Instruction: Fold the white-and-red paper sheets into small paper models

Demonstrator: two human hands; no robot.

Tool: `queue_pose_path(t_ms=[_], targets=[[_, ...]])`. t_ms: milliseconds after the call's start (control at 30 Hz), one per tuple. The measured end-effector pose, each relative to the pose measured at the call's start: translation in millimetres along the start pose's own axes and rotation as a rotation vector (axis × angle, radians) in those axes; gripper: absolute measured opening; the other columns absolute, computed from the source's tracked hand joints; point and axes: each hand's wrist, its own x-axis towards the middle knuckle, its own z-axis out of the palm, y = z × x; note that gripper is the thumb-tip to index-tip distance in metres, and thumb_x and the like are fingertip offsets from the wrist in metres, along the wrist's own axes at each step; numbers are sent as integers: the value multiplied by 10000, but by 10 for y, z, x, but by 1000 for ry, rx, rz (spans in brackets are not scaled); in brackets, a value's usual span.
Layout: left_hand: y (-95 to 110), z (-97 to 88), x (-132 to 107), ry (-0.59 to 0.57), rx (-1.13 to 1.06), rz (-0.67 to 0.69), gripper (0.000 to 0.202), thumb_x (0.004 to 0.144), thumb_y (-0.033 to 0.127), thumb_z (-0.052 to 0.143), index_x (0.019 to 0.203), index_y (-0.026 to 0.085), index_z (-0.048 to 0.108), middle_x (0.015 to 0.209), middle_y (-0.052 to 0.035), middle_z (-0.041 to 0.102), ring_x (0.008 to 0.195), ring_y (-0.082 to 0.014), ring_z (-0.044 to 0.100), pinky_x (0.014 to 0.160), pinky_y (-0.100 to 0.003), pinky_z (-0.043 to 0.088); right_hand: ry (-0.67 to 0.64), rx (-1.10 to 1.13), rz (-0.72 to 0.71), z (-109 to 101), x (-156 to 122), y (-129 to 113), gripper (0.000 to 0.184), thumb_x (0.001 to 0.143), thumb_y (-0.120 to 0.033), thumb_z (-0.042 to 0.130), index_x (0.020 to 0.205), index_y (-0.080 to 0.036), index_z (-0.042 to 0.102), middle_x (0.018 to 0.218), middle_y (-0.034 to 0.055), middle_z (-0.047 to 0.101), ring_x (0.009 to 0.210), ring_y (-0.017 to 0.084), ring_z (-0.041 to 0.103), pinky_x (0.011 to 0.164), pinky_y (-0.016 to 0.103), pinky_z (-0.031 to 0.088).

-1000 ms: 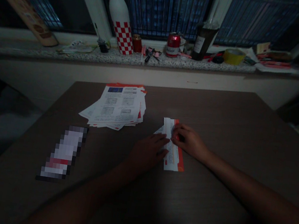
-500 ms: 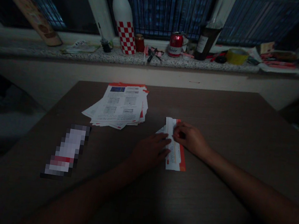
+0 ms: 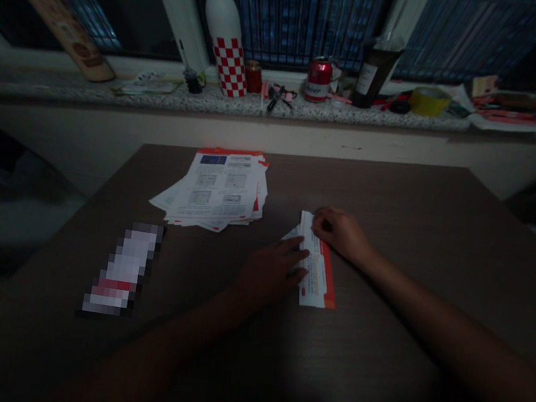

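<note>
A folded sheet of paper (image 3: 314, 285), white with an orange-red edge, lies on the table in front of me. A corner of it sticks out on the left side, partly under my fingers. My left hand (image 3: 270, 270) rests flat with its fingers spread, the tips on the paper's left part. At the far end of the paper, my right hand (image 3: 339, 230) is closed, its curled fingers and thumb pressed together against the upper edge. What lies between those fingertips is partly hidden.
A stack of printed sheets (image 3: 219, 194) lies to the left at the back. Nearer on the left is a phone (image 3: 121, 270) with a blurred screen. Along the windowsill stand a checkered bottle (image 3: 229, 40), a red can (image 3: 318, 79), a dark cup (image 3: 371, 75) and yellow tape (image 3: 428, 102).
My right hand has slid slightly away from me along the paper toward its far end. My left hand stays on the paper, and the whole view has shifted a little.
</note>
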Motion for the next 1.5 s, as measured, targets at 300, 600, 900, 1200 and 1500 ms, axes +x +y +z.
queue_pose_path(t_ms=[300, 600, 900, 1200, 1500], targets=[[7, -14, 8, -15, 6, 1, 409, 1066, 400, 613, 1450, 263, 645, 1624, -47, 544, 1413, -282, 598, 1134, -463, 552, 14, -40, 30, 10, 209, 132, 40, 882, -166, 727, 860, -200, 728, 969, 83, 741, 847, 219, 671, 789, 340, 510], [1, -5, 3, 1, 8, 6, 410, 1068, 411, 606, 1452, 272, 642, 1621, -39, 549, 1413, -278, 598, 1132, -464, 555, 44, -79, 52, 12, 319, 162, 81, 864, -139, 701, 825, -205, 729, 895, 68, 726, 830, 215, 658, 780, 325, 493], [-8, 20, -7, 21, -11, 1, 411, 1061, 416, 618, 1449, 284, 638, 1621, -29, 547, 1431, -272, 578, 1137, -459, 550, 74, -40, 85, -13, 292, 160, 45, 902, -205, 708, 867, -204, 736, 911, 75, 729, 805, 223, 664, 771, 348, 505], [-14, 12, -6, 40, -50, -17, 408, 1063, 417, 618, 1447, 285, 651, 1605, -35, 565, 1434, -261, 578, 1170, -451, 523, -7, 64, -44, -48, -10, 48, 52, 922, -229, 725, 874, -211, 735, 1159, 104, 709, 984, 237, 694, 879, 379, 551], [-5, -10, -7, 25, -33, -26, 400, 1065, 427, 615, 1435, 284, 664, 1611, -31, 558, 1433, -264, 580, 1163, -444, 529, -42, 64, -28, -30, -141, -27, 27, 880, -210, 777, 894, -209, 754, 1240, 122, 668, 1064, 261, 690, 954, 405, 552]])
